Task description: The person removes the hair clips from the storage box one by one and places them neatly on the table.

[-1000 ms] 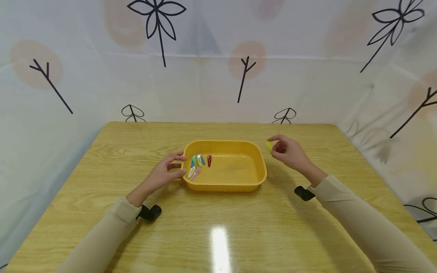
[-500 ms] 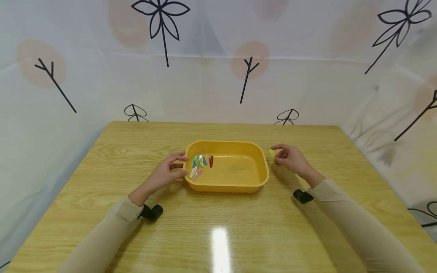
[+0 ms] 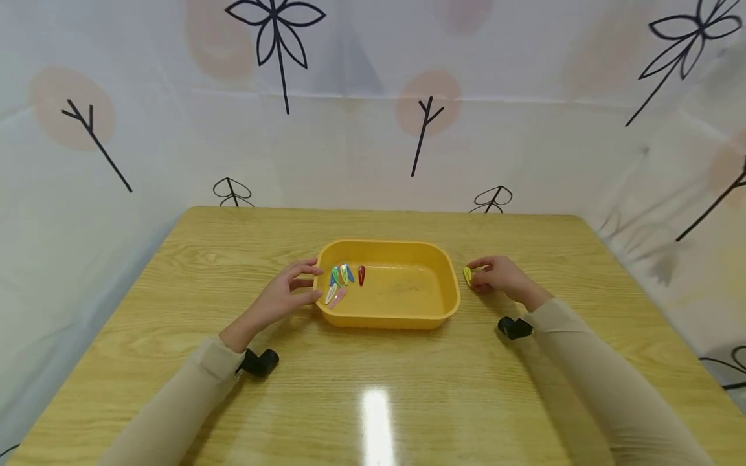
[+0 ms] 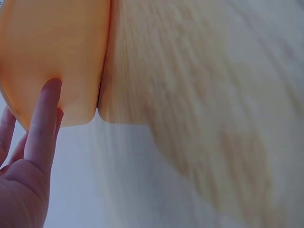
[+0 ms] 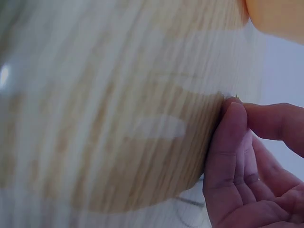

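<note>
In the head view, my left hand (image 3: 283, 296) rests against the left end of a yellow tray (image 3: 390, 321), fingertips at its rim. The left wrist view has a fairly straight digit of this hand (image 4: 35, 156) against the outside wall of the tray (image 4: 61, 42). To the right of the tray, my right hand (image 3: 502, 278) pinches a yellow hair clip (image 3: 467, 276) low at the tabletop. Only a tiny tip of the clip (image 5: 237, 97) shows past the fingertips of my right hand (image 5: 251, 166); contact with the table is unclear.
Several coloured hair clips (image 3: 336, 277) lie bunched at the tray's left end. A dark red hair clip (image 3: 361, 276) sits a little apart from them. The tray stands on a wooden table (image 3: 315, 395), with a patterned cloth (image 3: 350, 142) behind.
My right hand has come down toward the table beside the tray with the yellow hair clip. My left hand keeps its place at the tray; the view has shifted slightly.
</note>
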A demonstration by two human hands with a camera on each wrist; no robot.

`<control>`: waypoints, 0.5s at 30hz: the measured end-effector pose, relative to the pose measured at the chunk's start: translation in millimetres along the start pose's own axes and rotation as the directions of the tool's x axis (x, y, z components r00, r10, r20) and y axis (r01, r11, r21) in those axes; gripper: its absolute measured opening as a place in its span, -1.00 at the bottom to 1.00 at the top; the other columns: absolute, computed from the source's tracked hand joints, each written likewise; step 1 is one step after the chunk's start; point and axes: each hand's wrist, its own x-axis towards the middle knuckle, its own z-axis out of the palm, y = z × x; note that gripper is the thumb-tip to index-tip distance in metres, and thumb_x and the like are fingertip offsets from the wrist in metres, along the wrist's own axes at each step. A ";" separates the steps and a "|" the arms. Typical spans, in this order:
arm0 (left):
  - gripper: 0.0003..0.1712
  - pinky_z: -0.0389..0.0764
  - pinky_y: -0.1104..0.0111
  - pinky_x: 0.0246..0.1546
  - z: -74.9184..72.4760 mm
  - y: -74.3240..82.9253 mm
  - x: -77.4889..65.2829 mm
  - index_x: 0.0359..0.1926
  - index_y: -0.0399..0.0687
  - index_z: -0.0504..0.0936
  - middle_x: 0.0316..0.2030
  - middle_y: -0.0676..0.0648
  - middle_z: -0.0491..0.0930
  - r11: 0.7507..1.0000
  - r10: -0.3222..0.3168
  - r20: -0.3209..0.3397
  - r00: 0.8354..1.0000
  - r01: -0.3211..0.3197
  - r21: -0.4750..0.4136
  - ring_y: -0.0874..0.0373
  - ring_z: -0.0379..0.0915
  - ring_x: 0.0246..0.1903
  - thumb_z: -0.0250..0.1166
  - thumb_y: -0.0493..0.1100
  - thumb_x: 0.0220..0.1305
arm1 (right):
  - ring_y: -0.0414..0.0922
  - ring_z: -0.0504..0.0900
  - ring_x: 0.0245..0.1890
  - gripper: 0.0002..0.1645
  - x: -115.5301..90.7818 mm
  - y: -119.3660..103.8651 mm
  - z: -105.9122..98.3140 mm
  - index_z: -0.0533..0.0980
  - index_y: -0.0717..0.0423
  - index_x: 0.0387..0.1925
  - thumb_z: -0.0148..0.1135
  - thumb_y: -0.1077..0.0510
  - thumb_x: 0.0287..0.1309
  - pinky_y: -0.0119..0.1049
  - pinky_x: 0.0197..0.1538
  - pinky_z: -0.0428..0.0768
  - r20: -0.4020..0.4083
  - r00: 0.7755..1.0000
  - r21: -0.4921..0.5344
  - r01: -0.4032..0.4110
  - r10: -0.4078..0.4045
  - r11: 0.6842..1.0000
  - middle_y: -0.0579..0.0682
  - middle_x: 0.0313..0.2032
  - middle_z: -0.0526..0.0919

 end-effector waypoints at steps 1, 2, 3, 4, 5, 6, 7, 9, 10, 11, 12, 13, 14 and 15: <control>-0.51 0.44 0.14 0.09 0.0 0.2 0.0 0.09 -0.34 0.44 0.34 -0.16 0.11 1.000 0.001 0.002 1.000 -0.001 0.000 -0.16 0.33 0.11 0.31 -0.20 0.19 | -0.21 0.60 -0.38 -0.42 0.4 0.0 -0.4 0.24 0.55 0.18 0.11 0.37 0.14 -0.30 -0.22 0.64 0.004 1.000 0.011 -0.005 0.005 1.000 0.20 -0.24 0.57; -0.51 0.45 0.14 0.08 0.0 0.4 0.1 0.09 -0.34 0.44 0.34 -0.16 0.11 1.000 0.001 0.004 1.000 -0.001 -0.003 -0.17 0.33 0.11 0.31 -0.20 0.19 | -0.22 0.60 -0.38 -0.42 1.0 0.2 -0.7 0.24 0.56 0.18 0.11 0.38 0.14 -0.30 -0.21 0.64 0.006 1.000 0.019 -0.010 0.010 1.000 0.21 -0.23 0.57; -0.51 0.45 0.14 0.08 0.0 0.5 0.1 0.09 -0.34 0.43 0.34 -0.17 0.11 1.000 0.000 0.007 1.000 0.000 -0.005 -0.17 0.32 0.11 0.31 -0.20 0.19 | -0.23 0.59 -0.38 -0.41 1.3 0.1 -0.9 0.24 0.56 0.18 0.11 0.37 0.14 -0.31 -0.21 0.64 0.006 1.000 0.026 -0.016 0.016 1.000 0.21 -0.22 0.57; -0.51 0.45 0.14 0.08 0.0 0.5 0.1 0.09 -0.34 0.43 0.34 -0.17 0.10 1.000 -0.001 0.007 1.000 0.001 -0.006 -0.18 0.32 0.11 0.31 -0.20 0.19 | -0.24 0.59 -0.38 -0.41 1.8 0.2 -0.8 0.24 0.56 0.19 0.11 0.38 0.14 -0.31 -0.21 0.64 0.005 1.000 0.036 -0.022 0.022 0.999 0.21 -0.21 0.57; -0.51 0.45 0.14 0.08 -0.1 0.4 0.1 0.09 -0.34 0.43 0.34 -0.17 0.10 1.000 -0.001 0.007 1.000 0.001 -0.006 -0.18 0.32 0.11 0.31 -0.20 0.19 | -0.24 0.59 -0.38 -0.41 2.1 0.2 -0.6 0.24 0.56 0.18 0.12 0.38 0.14 -0.31 -0.21 0.64 0.004 1.000 0.040 -0.026 0.026 0.999 0.22 -0.21 0.56; -0.51 0.45 0.14 0.08 -0.2 0.3 0.2 0.09 -0.34 0.43 0.34 -0.16 0.11 1.000 -0.002 0.006 1.000 0.002 -0.007 -0.17 0.32 0.11 0.31 -0.20 0.19 | -0.25 0.59 -0.38 -0.41 2.3 -0.1 -0.1 0.24 0.56 0.18 0.12 0.38 0.13 -0.31 -0.21 0.64 0.003 1.000 0.043 -0.028 0.028 0.999 0.22 -0.21 0.56; -0.51 0.45 0.14 0.08 -0.4 0.1 0.3 0.09 -0.33 0.44 0.34 -0.16 0.11 1.000 -0.003 0.005 1.000 0.003 -0.007 -0.17 0.33 0.11 0.31 -0.20 0.19 | -0.25 0.59 -0.38 -0.42 2.4 -0.3 0.3 0.24 0.56 0.18 0.12 0.38 0.14 -0.32 -0.21 0.64 0.001 1.000 0.043 -0.030 0.030 0.999 0.22 -0.20 0.55; -0.51 0.45 0.14 0.08 -0.7 -0.4 0.4 0.09 -0.33 0.44 0.34 -0.16 0.11 1.000 -0.002 0.003 1.000 0.002 -0.004 -0.17 0.33 0.11 0.32 -0.19 0.19 | -0.24 0.58 -0.38 -0.43 2.2 -1.2 1.6 0.25 0.56 0.17 0.12 0.39 0.14 -0.32 -0.21 0.64 -0.007 0.999 0.039 -0.034 0.034 0.999 0.22 -0.21 0.54; -0.51 0.45 0.14 0.08 -0.9 -0.7 0.4 0.09 -0.32 0.44 0.34 -0.16 0.12 1.000 0.000 0.004 1.000 0.000 -0.003 -0.16 0.33 0.11 0.32 -0.19 0.19 | -0.24 0.58 -0.39 -0.44 2.2 -1.7 2.3 0.26 0.55 0.16 0.11 0.39 0.14 -0.32 -0.22 0.64 -0.012 0.999 0.036 -0.036 0.036 0.999 0.22 -0.22 0.54; -0.51 0.45 0.14 0.08 -1.1 -0.8 0.4 0.10 -0.33 0.44 0.34 -0.16 0.11 1.000 0.003 0.005 1.000 -0.003 -0.003 -0.16 0.33 0.11 0.32 -0.19 0.19 | -0.23 0.59 -0.39 -0.45 2.3 -2.1 3.1 0.26 0.55 0.16 0.11 0.39 0.14 -0.32 -0.23 0.64 -0.016 0.999 0.031 -0.038 0.038 0.999 0.21 -0.23 0.53; -0.51 0.45 0.14 0.08 -1.4 -1.0 0.0 0.09 -0.33 0.44 0.34 -0.16 0.12 1.000 0.002 0.004 1.000 -0.002 -0.003 -0.16 0.33 0.11 0.32 -0.20 0.18 | -0.23 0.58 -0.40 -0.45 2.5 -2.8 4.0 0.27 0.55 0.15 0.11 0.39 0.14 -0.33 -0.23 0.64 -0.017 0.999 0.023 -0.041 0.041 0.999 0.21 -0.24 0.53; -0.51 0.45 0.14 0.08 -0.9 -0.9 0.6 0.09 -0.33 0.44 0.34 -0.17 0.12 1.000 0.002 0.003 1.000 -0.002 -0.005 -0.17 0.33 0.11 0.32 -0.21 0.18 | -0.23 0.59 -0.40 -0.46 2.3 -2.7 3.5 0.27 0.54 0.15 0.11 0.38 0.14 -0.34 -0.23 0.64 -0.018 0.999 0.019 -0.044 0.044 0.999 0.20 -0.25 0.53; -0.51 0.45 0.14 0.08 -0.4 -0.8 1.1 0.09 -0.33 0.44 0.34 -0.17 0.12 1.000 0.002 0.001 1.000 -0.002 -0.004 -0.17 0.33 0.11 0.32 -0.21 0.18 | -0.22 0.59 -0.41 -0.46 1.9 -2.8 3.1 0.28 0.53 0.14 0.12 0.37 0.14 -0.34 -0.24 0.64 -0.021 0.999 0.014 -0.047 0.048 0.999 0.18 -0.26 0.53; -0.52 0.46 0.14 0.06 0.1 -0.6 1.7 0.09 -0.33 0.45 0.34 -0.16 0.12 1.000 0.001 -0.001 1.000 -0.001 -0.002 -0.17 0.34 0.10 0.32 -0.22 0.17 | -0.22 0.59 -0.41 -0.46 1.6 -2.7 2.2 0.28 0.53 0.14 0.12 0.36 0.14 -0.34 -0.24 0.64 -0.020 0.999 0.011 -0.048 0.048 0.999 0.17 -0.26 0.53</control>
